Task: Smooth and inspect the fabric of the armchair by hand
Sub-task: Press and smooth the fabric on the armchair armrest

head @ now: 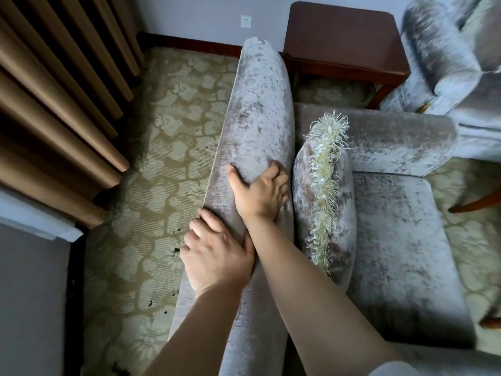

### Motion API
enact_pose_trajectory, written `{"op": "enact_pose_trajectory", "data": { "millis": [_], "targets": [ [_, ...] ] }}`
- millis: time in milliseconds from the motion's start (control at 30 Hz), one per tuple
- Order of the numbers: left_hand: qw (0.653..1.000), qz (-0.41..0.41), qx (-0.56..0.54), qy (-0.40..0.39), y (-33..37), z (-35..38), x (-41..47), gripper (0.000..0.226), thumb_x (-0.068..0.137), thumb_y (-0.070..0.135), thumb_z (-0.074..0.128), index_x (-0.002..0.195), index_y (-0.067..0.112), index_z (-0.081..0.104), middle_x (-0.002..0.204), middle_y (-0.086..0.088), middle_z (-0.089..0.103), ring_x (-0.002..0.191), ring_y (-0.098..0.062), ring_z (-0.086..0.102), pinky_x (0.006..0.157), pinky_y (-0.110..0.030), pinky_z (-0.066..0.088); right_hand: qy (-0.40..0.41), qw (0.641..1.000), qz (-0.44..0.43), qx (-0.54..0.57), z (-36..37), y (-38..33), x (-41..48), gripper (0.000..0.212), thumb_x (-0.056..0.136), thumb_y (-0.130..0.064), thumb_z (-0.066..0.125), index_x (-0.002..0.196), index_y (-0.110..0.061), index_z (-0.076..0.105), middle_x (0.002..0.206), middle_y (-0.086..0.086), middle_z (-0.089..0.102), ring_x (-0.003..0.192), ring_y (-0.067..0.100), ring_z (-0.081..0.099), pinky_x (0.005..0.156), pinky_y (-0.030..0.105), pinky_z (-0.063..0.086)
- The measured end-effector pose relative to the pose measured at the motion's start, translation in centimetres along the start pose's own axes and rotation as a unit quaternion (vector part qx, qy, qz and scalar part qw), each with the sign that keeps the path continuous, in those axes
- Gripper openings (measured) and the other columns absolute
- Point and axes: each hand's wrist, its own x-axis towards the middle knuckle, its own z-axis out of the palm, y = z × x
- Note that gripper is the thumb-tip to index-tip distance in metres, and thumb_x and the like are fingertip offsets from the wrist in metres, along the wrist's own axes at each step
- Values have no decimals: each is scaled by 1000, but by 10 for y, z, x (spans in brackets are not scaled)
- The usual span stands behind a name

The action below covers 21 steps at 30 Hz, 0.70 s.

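Note:
The armchair [393, 240] is covered in mottled grey velvet and seen from behind its back. Its padded backrest top [257, 109] runs from the near edge toward the wall. My right hand [260, 191] lies flat on the top of the backrest, fingers spread and curling over toward the seat side, thumb out to the left. My left hand [217, 256] rests lower on the backrest's outer edge, fingers bent over the seam, holding nothing. A grey cushion with a cream fringe [322, 202] stands on the seat against the backrest, right of my right hand.
A dark wooden side table [344, 39] stands beyond the chair. A second grey armchair [447, 71] is at the upper right. Brown curtains [54, 104] hang on the left. Patterned beige carpet [168, 158] covers the floor behind the backrest.

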Motion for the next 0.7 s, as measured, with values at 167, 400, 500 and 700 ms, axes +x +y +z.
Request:
{"op": "enact_pose_trajectory", "data": {
  "millis": [167,400,500,700],
  "targets": [
    [998,2,-39,-39,-1,-5,-1,92,74,60,48,130,-11,32,99,-23,51,82,-35,53,63,-39,44,1,1000,4,1,-3,-2,-2,106,59,-80,51,137,-10,35,135,19,42,125,38,39,103,46,29],
    [985,40,-139,-93,-7,-18,4,74,88,35,2,127,-15,39,101,-37,54,84,-45,56,66,-45,46,-39,999,24,-15,-10,-13,-4,100,59,-81,48,132,-15,33,134,15,40,125,37,40,106,47,31],
    [984,51,-134,-108,-10,-21,3,85,87,35,-19,128,-13,39,103,-33,56,85,-43,58,66,-41,46,-73,996,35,-32,-18,-18,-4,101,64,-80,52,137,-15,27,138,14,35,129,36,36,106,45,28],
    [983,52,-165,-56,-8,-18,0,110,70,44,-43,135,-12,26,112,-34,49,94,-44,52,74,-45,42,-113,990,62,-57,-29,-28,-13,108,70,-78,51,146,-11,13,144,16,28,132,37,30,106,51,29]
  ]
}}
